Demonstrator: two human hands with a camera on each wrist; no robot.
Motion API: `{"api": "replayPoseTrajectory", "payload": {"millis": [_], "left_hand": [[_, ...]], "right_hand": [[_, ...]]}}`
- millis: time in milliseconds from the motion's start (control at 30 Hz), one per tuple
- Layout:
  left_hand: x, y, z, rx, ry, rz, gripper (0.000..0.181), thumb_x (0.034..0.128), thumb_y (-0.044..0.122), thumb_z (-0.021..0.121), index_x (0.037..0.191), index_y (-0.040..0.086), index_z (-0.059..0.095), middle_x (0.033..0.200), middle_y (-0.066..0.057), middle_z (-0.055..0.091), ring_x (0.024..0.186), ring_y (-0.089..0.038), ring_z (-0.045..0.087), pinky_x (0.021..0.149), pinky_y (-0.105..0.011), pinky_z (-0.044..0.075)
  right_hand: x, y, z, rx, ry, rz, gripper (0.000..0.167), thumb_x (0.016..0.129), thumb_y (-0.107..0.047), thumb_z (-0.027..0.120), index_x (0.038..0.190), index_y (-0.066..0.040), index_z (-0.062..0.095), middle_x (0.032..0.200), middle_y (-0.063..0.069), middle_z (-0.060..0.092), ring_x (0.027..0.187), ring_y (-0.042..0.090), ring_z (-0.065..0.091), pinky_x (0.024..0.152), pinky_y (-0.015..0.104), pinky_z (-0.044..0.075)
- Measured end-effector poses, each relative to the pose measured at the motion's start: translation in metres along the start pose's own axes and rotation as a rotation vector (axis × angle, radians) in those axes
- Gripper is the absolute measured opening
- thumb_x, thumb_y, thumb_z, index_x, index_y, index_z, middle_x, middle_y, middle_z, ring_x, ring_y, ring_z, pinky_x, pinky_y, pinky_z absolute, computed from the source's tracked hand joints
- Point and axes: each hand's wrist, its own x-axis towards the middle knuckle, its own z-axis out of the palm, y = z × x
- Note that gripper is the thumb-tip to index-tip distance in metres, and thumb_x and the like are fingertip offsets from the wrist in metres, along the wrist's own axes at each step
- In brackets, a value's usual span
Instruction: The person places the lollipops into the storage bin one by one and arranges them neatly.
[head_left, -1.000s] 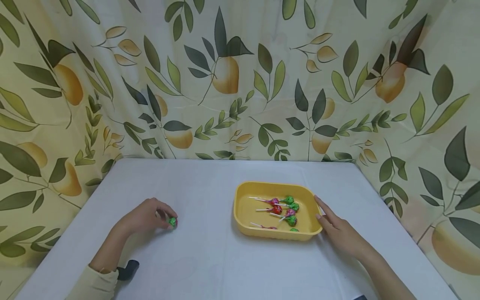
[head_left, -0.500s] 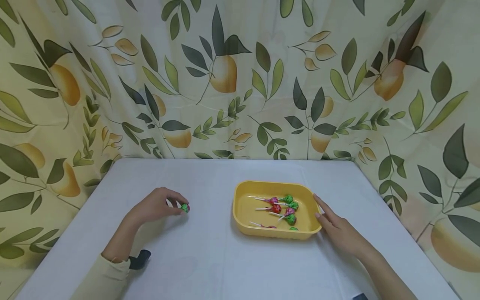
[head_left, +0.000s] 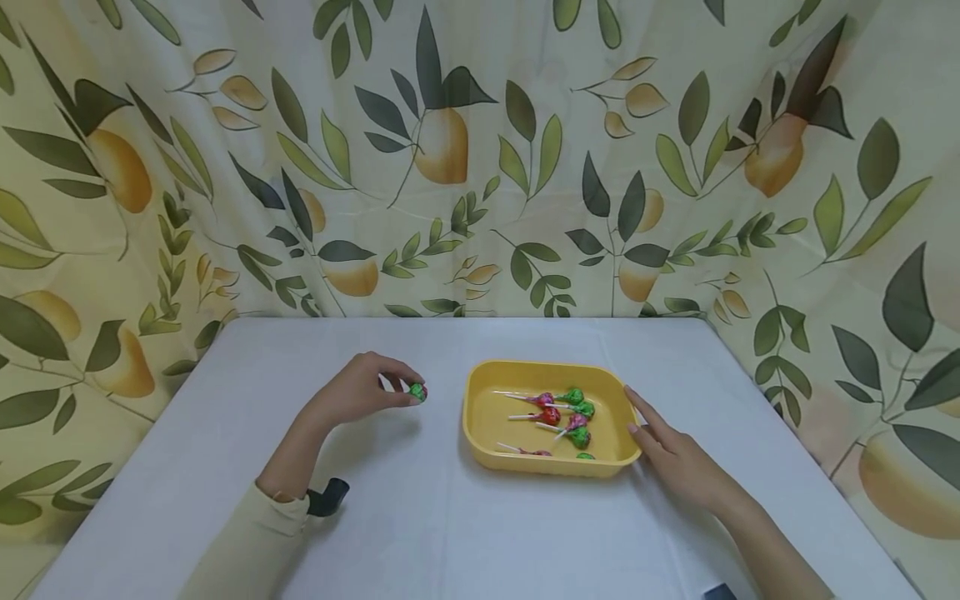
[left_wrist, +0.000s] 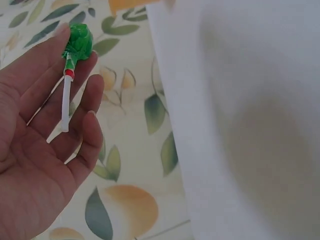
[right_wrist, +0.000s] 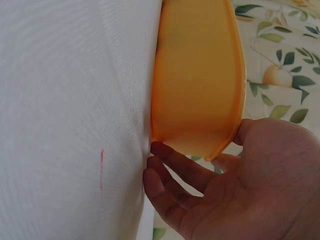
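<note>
Between thumb and fingertips, my left hand (head_left: 358,390) pinches a green-wrapped lollipop (head_left: 417,392), held above the table left of the tray. In the left wrist view, the lollipop (left_wrist: 79,42) has its white stick hanging down in front of the palm, with the other fingers loosely bent. Against the right end of the yellow tray (head_left: 525,463) rests my right hand (head_left: 686,471), fingers mostly straight. The right wrist view shows its fingertips by the tray's outer wall (right_wrist: 197,75) and the thumb at the rim. Several lollipops (head_left: 551,415) with green, red and pink wrappers lie in the tray.
A white cloth (head_left: 420,533) covers the table under the tray and hands. Behind and at the sides hangs a curtain (head_left: 480,167) printed with leaves and fruit. A dark object (head_left: 328,497) sits at the left wrist.
My left hand has carried the lollipop to the right and further up the table, closer to the tray. The right hand stays at the tray's end, and the tray keeps its place.
</note>
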Motion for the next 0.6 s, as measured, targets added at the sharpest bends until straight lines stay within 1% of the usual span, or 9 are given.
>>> {"api": "replayPoseTrajectory", "payload": {"millis": [167, 400, 500, 600], "left_hand": [[0.018, 0.016, 0.012, -0.002, 0.003, 0.021, 0.022, 0.087, 0.012, 0.086, 0.109, 0.017, 0.081, 0.094, 0.013, 0.074, 0.086, -0.015, 0.064, 0.073, -0.035, 0.055], [0.04, 0.035, 0.033, 0.021, -0.007, 0.068, 0.025, 0.0847, 0.015, 0.088, 0.109, 0.015, 0.082, 0.099, 0.012, 0.074, 0.093, -0.018, 0.063, 0.081, -0.035, 0.052], [0.049, 0.043, 0.041, 0.021, -0.026, 0.088, 0.026, 0.0841, 0.015, 0.088, 0.109, 0.013, 0.082, 0.1, 0.011, 0.074, 0.093, -0.016, 0.063, 0.081, -0.034, 0.052], [0.057, 0.052, 0.05, 0.014, -0.043, 0.085, 0.025, 0.0844, 0.016, 0.088, 0.109, 0.014, 0.081, 0.101, 0.01, 0.074, 0.094, -0.016, 0.062, 0.081, -0.034, 0.051]], "right_hand": [[-0.001, -0.001, 0.0, -0.005, 0.002, -0.005, 0.066, 0.113, -0.044, 0.037, 0.168, -0.025, 0.006, 0.096, 0.004, 0.06, 0.091, 0.024, 0.054, 0.08, 0.048, 0.044], [-0.003, -0.003, 0.001, 0.009, 0.004, -0.007, 0.065, 0.113, -0.042, 0.039, 0.168, -0.025, 0.008, 0.091, 0.004, 0.058, 0.091, 0.024, 0.053, 0.08, 0.048, 0.043], [-0.003, -0.003, 0.001, 0.01, 0.007, -0.012, 0.065, 0.113, -0.042, 0.039, 0.168, -0.025, 0.008, 0.095, 0.004, 0.06, 0.092, 0.024, 0.054, 0.081, 0.048, 0.044], [-0.003, -0.003, 0.0, 0.003, 0.011, -0.014, 0.065, 0.113, -0.042, 0.039, 0.168, -0.025, 0.008, 0.102, 0.008, 0.063, 0.094, 0.026, 0.055, 0.083, 0.051, 0.046]]}}
